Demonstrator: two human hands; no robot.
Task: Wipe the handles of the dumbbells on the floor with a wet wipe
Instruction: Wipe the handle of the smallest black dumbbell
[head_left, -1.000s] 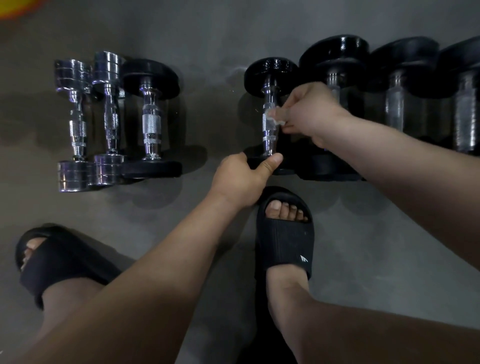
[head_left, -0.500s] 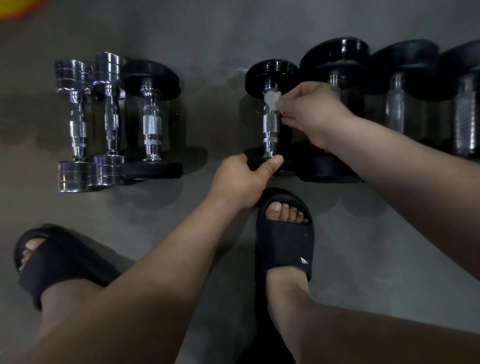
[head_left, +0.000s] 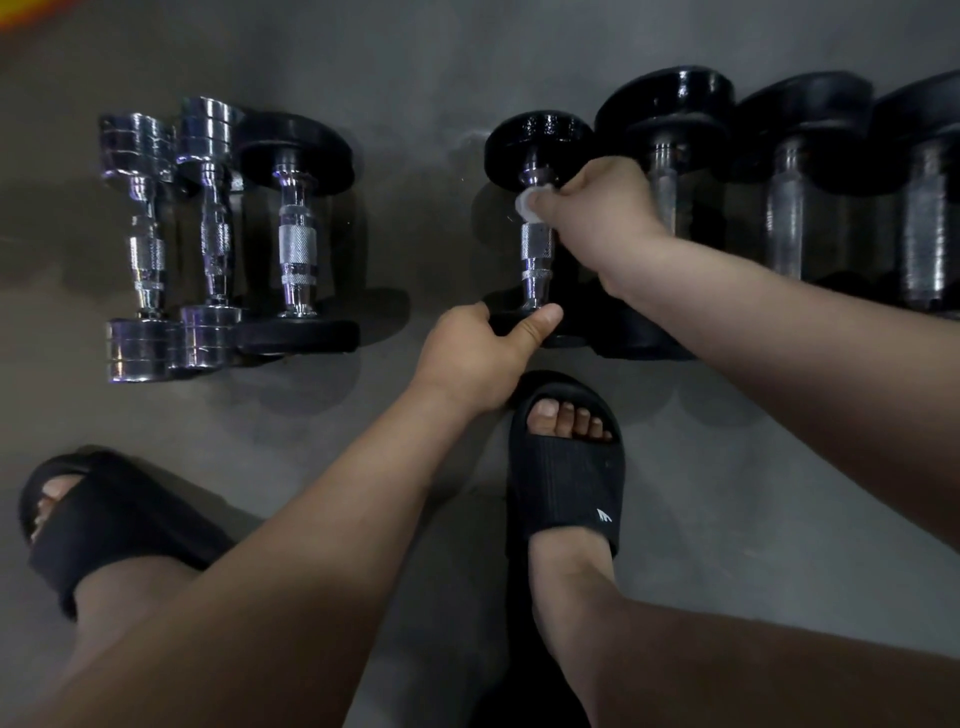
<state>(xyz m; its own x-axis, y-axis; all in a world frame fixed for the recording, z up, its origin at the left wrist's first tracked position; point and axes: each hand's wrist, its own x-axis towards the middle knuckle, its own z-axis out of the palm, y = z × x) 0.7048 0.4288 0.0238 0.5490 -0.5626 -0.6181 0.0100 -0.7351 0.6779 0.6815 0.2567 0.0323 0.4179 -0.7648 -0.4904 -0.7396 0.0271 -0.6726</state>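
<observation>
Head view: left grip (head_left: 478, 358) clasps the dumbbell (head_left: 537, 140) by its near plate (head_left: 505, 323), steadying it; right grip (head_left: 597, 213) pinches the wet wipe (head_left: 530, 200) against its handle (head_left: 537, 249).

wet wipe (head_left: 530, 200): mostly hidden in right hand (head_left: 597, 218) | rightmost dumbbell (head_left: 930, 208): cut by edge | orange patch (head_left: 15, 13): blurred, cropped

I see a grey concrete floor (head_left: 727, 467). At the left, three lie side by side: an outer chrome dumbbell (head_left: 143, 244), an inner chrome dumbbell (head_left: 213, 228) and a black-plated dumbbell (head_left: 296, 244). At the right, well apart, a small black dumbbell (head_left: 537, 254) lies beside three larger black dumbbells (head_left: 789, 218). Nearer to me stand a left slide sandal (head_left: 104, 525) and a right slide sandal (head_left: 566, 478).
</observation>
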